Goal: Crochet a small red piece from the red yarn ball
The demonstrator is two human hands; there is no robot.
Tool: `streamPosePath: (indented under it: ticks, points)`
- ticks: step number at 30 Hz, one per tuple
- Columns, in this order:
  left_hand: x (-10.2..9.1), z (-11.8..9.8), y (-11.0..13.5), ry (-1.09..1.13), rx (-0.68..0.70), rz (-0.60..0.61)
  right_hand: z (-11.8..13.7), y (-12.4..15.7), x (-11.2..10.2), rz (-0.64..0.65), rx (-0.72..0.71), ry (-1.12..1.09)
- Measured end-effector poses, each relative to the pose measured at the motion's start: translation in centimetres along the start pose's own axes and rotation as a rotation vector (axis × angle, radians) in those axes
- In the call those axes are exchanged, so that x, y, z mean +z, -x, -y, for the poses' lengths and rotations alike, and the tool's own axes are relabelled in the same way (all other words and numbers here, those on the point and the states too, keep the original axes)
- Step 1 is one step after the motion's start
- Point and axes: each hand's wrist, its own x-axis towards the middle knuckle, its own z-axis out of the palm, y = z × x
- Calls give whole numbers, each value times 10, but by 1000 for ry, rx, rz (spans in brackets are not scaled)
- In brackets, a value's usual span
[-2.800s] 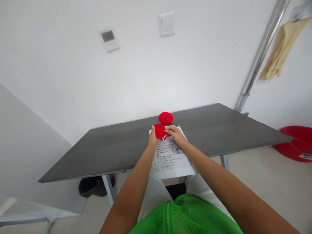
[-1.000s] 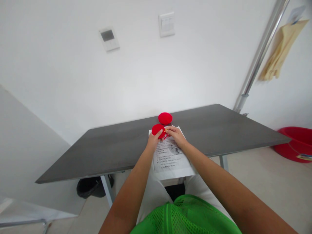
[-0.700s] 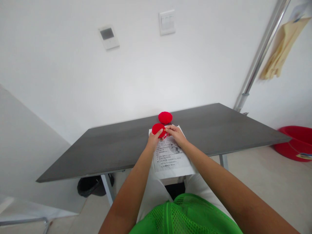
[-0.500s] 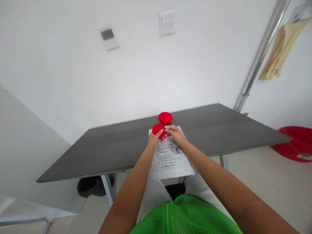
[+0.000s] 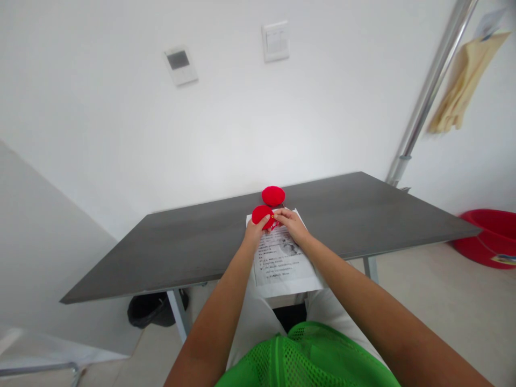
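Bright, diffuse light fills the frame, strongest on the wall [image 5: 226, 129] near the centre and greyer toward the left edge. Wide-angle distortion stretches the arms [image 5: 217, 306] along the bottom. The switch [image 5: 276, 41] and gloves [image 5: 463, 86] at upper right look blurred; print on the paper [image 5: 278, 279] is too soft to read.

We see a bright red, rounded piece [image 5: 259, 213] held above the far end of a printed sheet [image 5: 278, 260], a small yellow ring [image 5: 273, 216] at its right edge, red cord [image 5: 276, 226] just below.
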Motion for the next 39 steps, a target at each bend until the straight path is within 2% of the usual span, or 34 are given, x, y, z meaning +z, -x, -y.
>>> streamPosePath:
  ticks: [29, 39]
  points:
    - [-1, 2, -1, 2, 18, -2, -1, 0, 0, 32, 13, -17]
    - [-1, 2, -1, -14, 11, -12, 1, 1, 1, -10, 23, -3]
